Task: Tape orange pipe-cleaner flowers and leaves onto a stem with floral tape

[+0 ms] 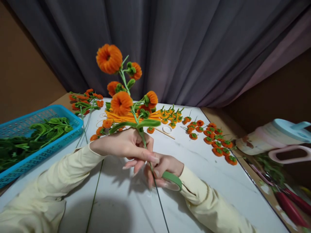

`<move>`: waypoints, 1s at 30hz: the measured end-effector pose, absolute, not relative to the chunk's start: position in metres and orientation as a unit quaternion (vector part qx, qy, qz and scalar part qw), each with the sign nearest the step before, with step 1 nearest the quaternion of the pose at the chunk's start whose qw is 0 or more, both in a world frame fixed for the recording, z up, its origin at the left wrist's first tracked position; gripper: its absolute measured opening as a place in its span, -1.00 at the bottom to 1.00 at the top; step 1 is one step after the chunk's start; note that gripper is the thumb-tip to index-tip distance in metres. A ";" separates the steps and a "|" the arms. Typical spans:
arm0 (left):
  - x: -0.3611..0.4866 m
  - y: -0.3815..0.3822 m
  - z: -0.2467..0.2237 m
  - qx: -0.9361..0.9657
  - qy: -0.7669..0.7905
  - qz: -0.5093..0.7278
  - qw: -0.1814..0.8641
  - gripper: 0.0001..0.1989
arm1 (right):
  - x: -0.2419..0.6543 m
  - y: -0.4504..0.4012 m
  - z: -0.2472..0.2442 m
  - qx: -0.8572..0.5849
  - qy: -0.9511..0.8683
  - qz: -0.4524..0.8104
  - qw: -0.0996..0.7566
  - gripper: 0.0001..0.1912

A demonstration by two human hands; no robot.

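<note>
A branch of fuzzy orange pipe-cleaner flowers (121,103) with green leaves (148,123) stands up, leaning left, above the table. My left hand (125,145) pinches its green-wrapped stem (124,79) just below the lowest leaves. Right beneath, the fingers of my right hand (167,165) close around the lower stem. A roll of green floral tape (172,180) is held in my right hand. Below the fingers, a thin dark bare wire (160,204) runs down toward me. The exact spot where tape meets stem is hidden by the fingers.
At left sits a blue basket (79,121) of green leaves. Finished orange stems (85,100) lie behind it. Yellow pipe cleaners (143,116), small flower heads (218,142) and a white ring (167,129) lie farther back. A tumbler (262,139) and red-handled pliers (289,207) are at right.
</note>
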State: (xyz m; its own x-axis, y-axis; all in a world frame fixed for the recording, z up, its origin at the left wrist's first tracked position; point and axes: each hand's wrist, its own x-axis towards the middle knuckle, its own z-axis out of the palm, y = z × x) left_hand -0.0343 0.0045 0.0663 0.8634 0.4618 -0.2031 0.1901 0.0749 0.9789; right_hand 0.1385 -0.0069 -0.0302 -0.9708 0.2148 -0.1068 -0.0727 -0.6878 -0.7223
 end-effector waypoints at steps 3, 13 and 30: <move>-0.036 0.005 0.069 0.674 0.230 0.083 0.697 -0.80 | 0.136 -0.014 -0.026 -0.103 -0.394 0.908 0.095 -0.68; -0.026 0.009 0.065 0.700 0.326 0.188 0.608 -0.75 | 0.156 -0.004 0.009 -0.255 -0.501 0.793 0.234 -0.77; -0.034 0.013 0.063 0.703 0.291 0.195 0.619 -0.80 | 0.148 -0.010 0.003 -0.198 -0.460 0.818 0.284 -0.77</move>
State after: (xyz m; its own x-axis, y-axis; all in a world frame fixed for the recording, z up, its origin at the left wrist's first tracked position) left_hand -0.0342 0.0127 0.0628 0.7547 0.6503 -0.0868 0.1679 -0.0635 0.9838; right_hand 0.1483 -0.0100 0.0035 -0.7603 0.6466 -0.0617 -0.2829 -0.4151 -0.8647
